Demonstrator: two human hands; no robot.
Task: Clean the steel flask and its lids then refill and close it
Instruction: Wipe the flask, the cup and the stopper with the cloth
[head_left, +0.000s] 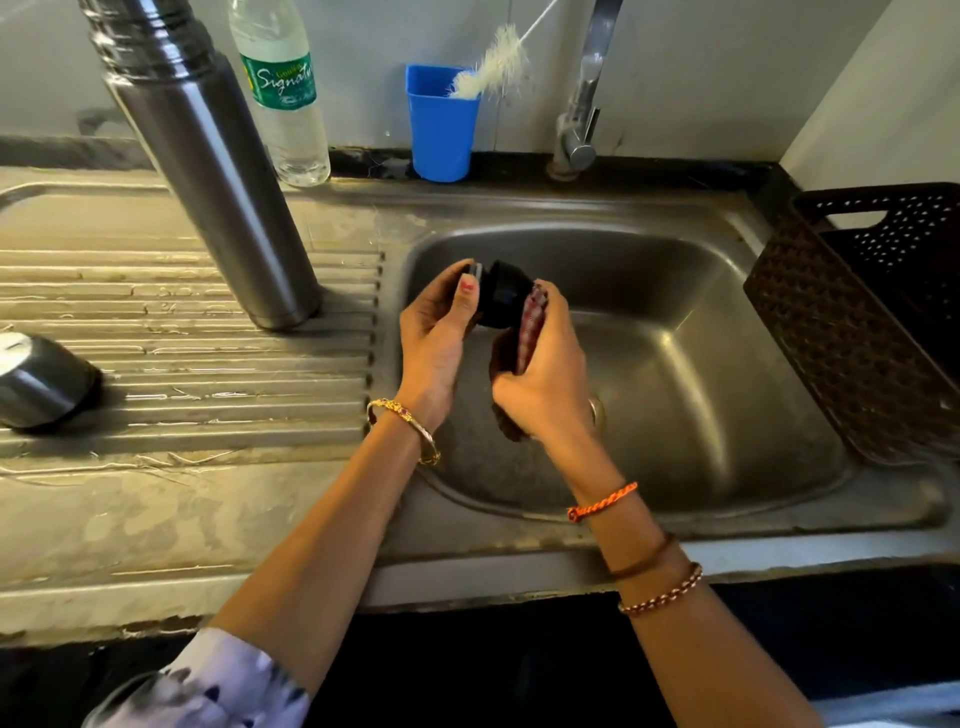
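- The left hand (434, 332) is clamped around a black round plastic inner lid (501, 293), held over the stainless steel sink basin (675, 332).
- The right hand (545, 374) grips a reddish scrubbing pad (531, 330) pressed against the lid's side.
- The tall steel flask (208, 156) stands upright and open on the ribbed draining board (182, 364), left of the basin.
- A steel cup-shaped outer lid (41, 382) lies near the board's left edge, well apart from the flask.
- A clear plastic water bottle (283, 93) and a blue plastic cup (440, 124) holding a white bottle brush (493, 65) stand behind.
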